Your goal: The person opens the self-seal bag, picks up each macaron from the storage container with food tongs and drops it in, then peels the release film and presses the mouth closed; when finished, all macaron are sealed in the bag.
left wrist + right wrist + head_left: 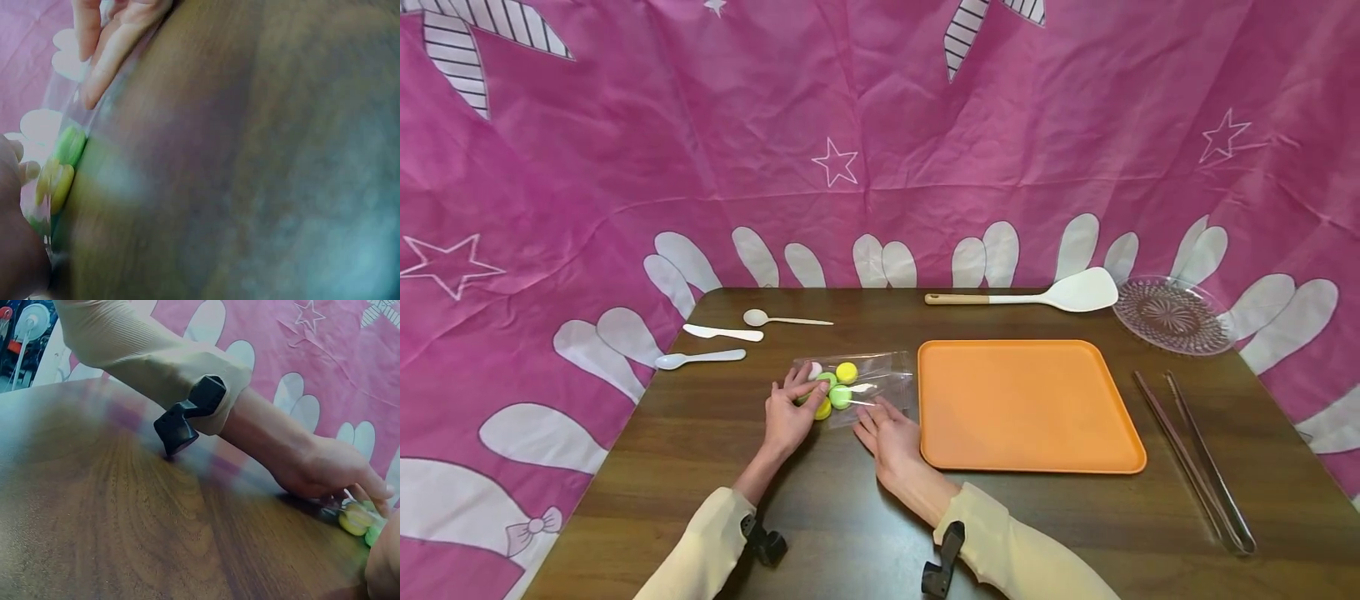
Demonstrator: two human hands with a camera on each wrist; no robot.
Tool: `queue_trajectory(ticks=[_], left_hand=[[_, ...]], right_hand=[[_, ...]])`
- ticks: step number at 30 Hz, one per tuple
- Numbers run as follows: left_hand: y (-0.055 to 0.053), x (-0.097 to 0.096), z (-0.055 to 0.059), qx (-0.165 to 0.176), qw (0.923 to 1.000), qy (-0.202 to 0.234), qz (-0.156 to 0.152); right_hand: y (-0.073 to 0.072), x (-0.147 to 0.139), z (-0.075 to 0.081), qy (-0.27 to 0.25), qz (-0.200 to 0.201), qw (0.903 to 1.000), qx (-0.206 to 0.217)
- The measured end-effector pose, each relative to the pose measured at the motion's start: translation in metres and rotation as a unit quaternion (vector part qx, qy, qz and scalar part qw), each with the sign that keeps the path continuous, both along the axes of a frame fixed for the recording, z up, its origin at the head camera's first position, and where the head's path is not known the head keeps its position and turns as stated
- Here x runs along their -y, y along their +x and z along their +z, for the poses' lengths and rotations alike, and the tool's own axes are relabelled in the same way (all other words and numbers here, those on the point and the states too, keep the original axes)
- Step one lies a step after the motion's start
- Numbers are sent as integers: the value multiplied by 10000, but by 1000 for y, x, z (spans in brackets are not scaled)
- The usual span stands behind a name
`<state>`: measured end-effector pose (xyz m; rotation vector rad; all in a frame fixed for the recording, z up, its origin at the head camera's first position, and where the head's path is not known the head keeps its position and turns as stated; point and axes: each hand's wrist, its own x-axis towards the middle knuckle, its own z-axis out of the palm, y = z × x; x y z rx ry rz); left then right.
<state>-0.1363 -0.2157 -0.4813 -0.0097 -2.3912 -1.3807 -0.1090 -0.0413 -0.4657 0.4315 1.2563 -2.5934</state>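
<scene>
A clear plastic bag [880, 377] of yellow, green and pale macarons [840, 397] lies on the table between both hands. My left hand [790, 417] is at the bag's left end, its thumb and fingers pinching the plastic beside the macarons. At the bag's lower right edge, my right hand [891, 442] holds the film between thumb and fingers, away from the macarons. The left wrist view shows the bag [69, 119] nearly edge-on, with the right hand's fingers [106, 69] at its far end. In the right wrist view, the left hand [331, 469] touches the plastic over a yellow macaron [354, 520].
An orange tray [1030, 404] lies just right of the bag. Metal tongs [1202, 467], a clear patterned plate [1176, 315] and a white spatula [1078, 292] are farther right and back. Two pale spoons [700, 358] and a white knife [722, 333] lie back left.
</scene>
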Motion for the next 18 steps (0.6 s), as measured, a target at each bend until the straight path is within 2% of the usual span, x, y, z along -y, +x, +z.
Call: queue_trajectory(ticks=[2, 5, 7, 9, 11, 13, 14, 16, 18], left_hand=[[-2, 0, 2, -124, 9999, -64, 53], [-9, 2, 8, -545, 9976, -359, 232], [-17, 2, 16, -815, 9944, -596, 301], [-29, -1, 26, -878, 9923, -847, 204], [-42, -6, 37, -642, 9923, -1047, -130], [-57, -14, 49, -181, 9899, -1244, -661], [-64, -18, 53, 97, 9862, -1354, -947], [-77, -25, 62, 664, 9736, -1534, -1553], [-89, -32, 67, 1188, 9552, -1680, -2129]], right_hand=[[0, -1, -1, -88, -36, 9999, -56], [1, -2, -2, -160, -9, 9998, -128], [2, -3, -2, -194, -5, 9997, -113], [3, -4, -2, -185, -18, 9998, -122], [4, -5, -2, -203, -45, 9997, -122], [5, -6, -3, -212, -25, 9997, -131], [5, -6, -3, -212, -10, 9997, -154], [6, -5, -4, -211, 36, 9996, -202], [7, -5, -5, -191, 50, 9995, -255]])
